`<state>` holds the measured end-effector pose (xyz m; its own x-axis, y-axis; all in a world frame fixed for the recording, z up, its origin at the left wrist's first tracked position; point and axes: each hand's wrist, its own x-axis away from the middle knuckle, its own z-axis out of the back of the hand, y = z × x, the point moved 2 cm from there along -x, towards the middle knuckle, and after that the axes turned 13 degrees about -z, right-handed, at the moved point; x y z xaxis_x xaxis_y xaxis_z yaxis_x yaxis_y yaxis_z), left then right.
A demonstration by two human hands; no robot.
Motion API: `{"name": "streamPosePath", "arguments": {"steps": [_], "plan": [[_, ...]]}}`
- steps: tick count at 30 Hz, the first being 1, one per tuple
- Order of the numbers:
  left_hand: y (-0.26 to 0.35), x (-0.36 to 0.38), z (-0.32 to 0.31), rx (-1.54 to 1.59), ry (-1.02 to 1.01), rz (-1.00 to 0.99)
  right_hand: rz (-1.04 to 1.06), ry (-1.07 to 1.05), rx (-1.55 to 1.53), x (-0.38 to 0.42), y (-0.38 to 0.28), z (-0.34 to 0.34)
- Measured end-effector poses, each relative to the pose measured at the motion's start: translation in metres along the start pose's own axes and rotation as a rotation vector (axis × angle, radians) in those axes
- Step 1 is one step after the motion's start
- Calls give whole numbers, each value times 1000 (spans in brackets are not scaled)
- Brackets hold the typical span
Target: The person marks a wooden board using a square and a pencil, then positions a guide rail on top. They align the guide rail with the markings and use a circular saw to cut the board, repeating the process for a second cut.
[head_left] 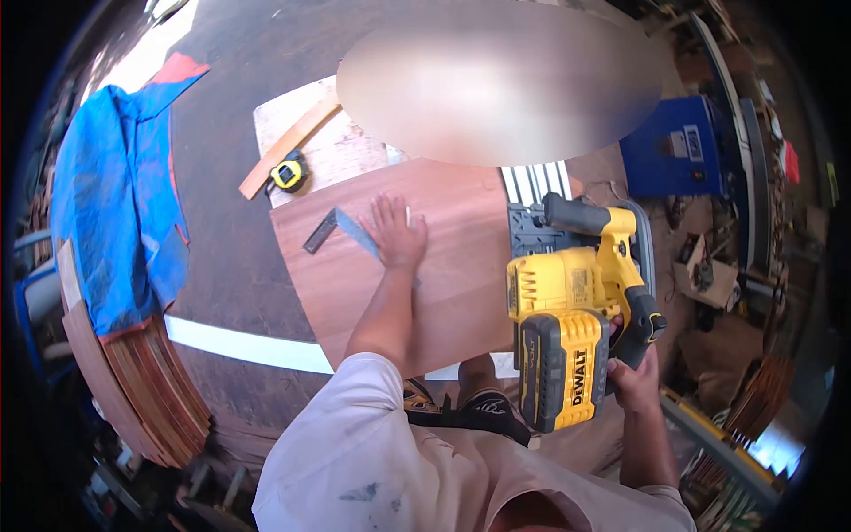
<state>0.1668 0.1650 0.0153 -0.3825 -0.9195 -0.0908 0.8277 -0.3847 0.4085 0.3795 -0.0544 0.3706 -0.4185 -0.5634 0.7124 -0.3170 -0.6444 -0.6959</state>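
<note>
My left hand (396,232) lies flat with fingers spread on a reddish-brown wooden board (461,239). A small pale spot shows by its fingers, too small to name. Beside that hand rests a try square (341,230) with a dark stock and metal blade, the blade reaching to the hand. My right hand (634,381) is closed around the rear handle of a yellow and black DeWalt cordless track saw (567,319). The saw stands at the board's right edge, over a striped metal guide rail (536,182). Its blade is hidden.
A yellow and black tape measure (288,174) and a wooden strip (292,146) lie beyond the board. Blue tarp (115,195) covers stacked planks (151,390) at left. At right stand a blue machine (674,146) and a cardboard box (706,270). A blurred patch hides the far side.
</note>
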Motion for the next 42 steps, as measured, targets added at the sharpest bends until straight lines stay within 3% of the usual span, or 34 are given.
{"name": "streamPosePath", "arguments": {"steps": [6,11,12,14,16,18,19,21,24,29,31,42], "plan": [[5,2,7,72,34,12,-50,151,-27,66,68,71],[-14,-7,-6,160,7,85,-139,89,-90,97,133,127],[-1,-7,-8,151,-6,55,-125,122,-115,102,138,130],[32,-10,-6,-5,39,-203,-159,117,-140,107,154,145],[91,-13,-20,-39,-70,-463,-202,117,-114,115,172,159],[159,-23,-35,-54,-302,-540,-226,97,-125,113,189,170],[190,-29,-36,-61,-312,-557,-240,61,-113,110,196,175],[237,-38,-45,-144,-600,-492,-273,18,-131,105,201,183],[261,-54,-73,-298,-715,-493,-206,-44,-38,92,219,195],[274,-52,-86,-310,-808,-448,-169,-155,-102,74,234,209],[279,-49,-86,-331,-799,-443,27,-203,1,65,235,213],[270,-48,-101,-294,-766,-464,84,-316,40,15,223,225]]}}
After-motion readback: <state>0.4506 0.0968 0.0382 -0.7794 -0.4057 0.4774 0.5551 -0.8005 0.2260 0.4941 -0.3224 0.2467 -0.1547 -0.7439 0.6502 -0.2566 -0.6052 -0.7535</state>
